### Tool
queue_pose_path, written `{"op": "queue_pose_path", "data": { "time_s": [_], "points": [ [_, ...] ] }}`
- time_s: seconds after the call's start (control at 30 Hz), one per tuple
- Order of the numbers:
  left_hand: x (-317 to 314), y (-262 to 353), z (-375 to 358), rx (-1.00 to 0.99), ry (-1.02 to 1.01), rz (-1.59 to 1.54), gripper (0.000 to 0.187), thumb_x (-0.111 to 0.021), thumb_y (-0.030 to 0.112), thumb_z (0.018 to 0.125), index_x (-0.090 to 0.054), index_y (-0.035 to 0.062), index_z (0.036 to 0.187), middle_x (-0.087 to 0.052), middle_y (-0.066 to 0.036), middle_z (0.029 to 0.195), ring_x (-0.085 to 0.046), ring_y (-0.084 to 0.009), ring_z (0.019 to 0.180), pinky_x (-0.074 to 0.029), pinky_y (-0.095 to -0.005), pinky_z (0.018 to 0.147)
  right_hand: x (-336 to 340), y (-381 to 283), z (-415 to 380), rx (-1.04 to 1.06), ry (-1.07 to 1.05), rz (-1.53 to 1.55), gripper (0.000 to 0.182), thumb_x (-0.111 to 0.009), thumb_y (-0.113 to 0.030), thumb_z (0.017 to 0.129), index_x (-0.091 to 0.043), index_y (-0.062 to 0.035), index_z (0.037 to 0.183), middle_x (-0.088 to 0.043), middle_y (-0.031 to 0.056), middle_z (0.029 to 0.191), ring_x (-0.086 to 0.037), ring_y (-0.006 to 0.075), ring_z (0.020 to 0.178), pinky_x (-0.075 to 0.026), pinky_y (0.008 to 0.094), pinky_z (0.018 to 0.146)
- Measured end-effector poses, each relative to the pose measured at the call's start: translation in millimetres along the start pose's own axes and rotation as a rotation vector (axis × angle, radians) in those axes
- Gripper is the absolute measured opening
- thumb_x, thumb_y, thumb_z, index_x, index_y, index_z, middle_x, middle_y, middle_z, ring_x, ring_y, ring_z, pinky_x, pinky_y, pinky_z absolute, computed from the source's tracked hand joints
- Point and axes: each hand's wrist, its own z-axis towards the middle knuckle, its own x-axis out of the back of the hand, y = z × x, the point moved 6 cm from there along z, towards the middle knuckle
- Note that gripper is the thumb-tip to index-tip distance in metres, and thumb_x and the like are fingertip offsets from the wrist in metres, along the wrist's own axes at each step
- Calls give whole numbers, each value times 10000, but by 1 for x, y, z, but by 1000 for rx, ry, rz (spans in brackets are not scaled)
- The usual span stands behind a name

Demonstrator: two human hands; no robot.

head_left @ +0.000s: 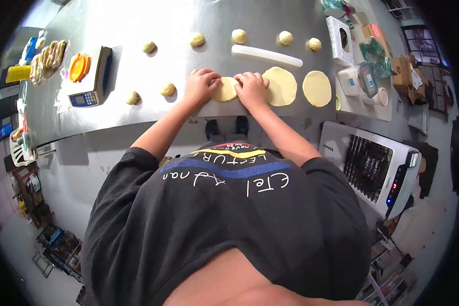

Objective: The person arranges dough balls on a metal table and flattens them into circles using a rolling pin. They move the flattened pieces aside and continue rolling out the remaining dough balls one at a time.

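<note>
Left hand [201,84] and right hand [252,87], fingers curled, press down on a dough piece [226,90] on the desk [137,102], gripping nothing; two flat rounds [283,85] lie just beside.

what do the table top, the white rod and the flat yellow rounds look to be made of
Table top: probably stainless steel, a grey brushed sheet with soft glare. White rod: likely plastic, though painted wood is possible; smooth, matte, evenly white. Flat rounds: soft dough, pale yellow and matte with uneven edges, like the piece pressed under the left hand and right hand.
</note>
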Motion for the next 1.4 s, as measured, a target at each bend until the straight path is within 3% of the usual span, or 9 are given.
{"op": "queue_pose_path", "data": {
  "time_s": [0.23, 0.37, 0.67, 0.83, 0.93, 1.0, 1.03, 1.13, 1.4],
  "points": [
    [-6, -6, 8, -28, -85, -19, 199, -616, 232, 813, -724, 126, 943, -656, -58, 1012, -560, -259, 1029, -411, -403, 904, -5, -7, -7, 48, 132, 71, 242, -615, -239, 741, -700, -208, 966, -641, -31, 958, -543, 204, 960, -370, 413, 816],
    [-4, -10, 11, -71, -142, -15, 218, -588, 246, 831, -722, 148, 972, -649, -49, 1029, -561, -249, 1035, -374, -408, 935, -2, -10, -4, -59, 69, 52, 266, -599, -218, 743, -701, -218, 989, -632, -39, 996, -533, 214, 980, -374, 415, 819],
    [-13, -4, 12, -96, -167, 25, 256, -537, 268, 824, -720, 229, 999, -626, -29, 1063, -521, -247, 1060, -334, -433, 955, -6, -10, -1, -23, 39, 43, 299, -553, -152, 761, -717, -256, 989, -638, -42, 1024, -528, 226, 987, -365, 421, 847],
    [-17, -5, 22, -117, -257, 88, 268, -526, 277, 822, -715, 250, 1009, -622, -17, 1072, -525, -241, 1054, -335, -443, 955, 12, -5, 1, -132, -66, 115, 440, -508, -91, 761, -621, -238, 1161, -655, -22, 1026, -528, 246, 1000, -361, 427, 853],
    [-18, 1, 19, -199, -353, 96, 342, -556, 342, 801, -670, 230, 1104, -586, -47, 1152, -501, -260, 1099, -327, -450, 978, 23, 4, -3, -104, -82, 162, 494, -463, -40, 759, -564, -178, 1222, -651, 34, 1034, -551, 271, 978, -403, 427, 871],
    [-11, 11, 9, -319, -386, 121, 578, -667, 408, 729, -555, 192, 1254, -514, -82, 1239, -447, -287, 1180, -300, -469, 1016, 25, 7, -9, -62, -103, 271, 502, -426, 20, 753, -539, -79, 1232, -632, 119, 1020, -580, 295, 945, -457, 389, 885],
    [-10, 9, 4, -323, -387, 120, 578, -667, 408, 729, -555, 192, 1254, -514, -82, 1239, -447, -287, 1180, -300, -469, 1016, 26, 7, -12, -65, -100, 269, 502, -426, 20, 753, -539, -79, 1232, -632, 119, 1020, -580, 295, 945, -457, 389, 885],
    [-8, 9, -7, -354, -310, 108, 839, -793, 445, 635, -454, 150, 1343, -440, -103, 1303, -392, -320, 1219, -292, -470, 1024, 13, 8, -20, -143, -209, 488, 525, -392, 59, 759, -501, -43, 1262, -614, 164, 1048, -588, 299, 948, -473, 369, 875],
    [-13, 21, -18, -196, -229, 129, 809, -761, 437, 654, -458, 119, 1333, -448, -111, 1296, -389, -327, 1228, -278, -459, 1045, 1, 2, -23, -156, -220, 578, 596, -355, 85, 776, -383, -11, 1364, -585, 166, 1129, -597, 241, 926, -482, 323, 877]
  ]
}}
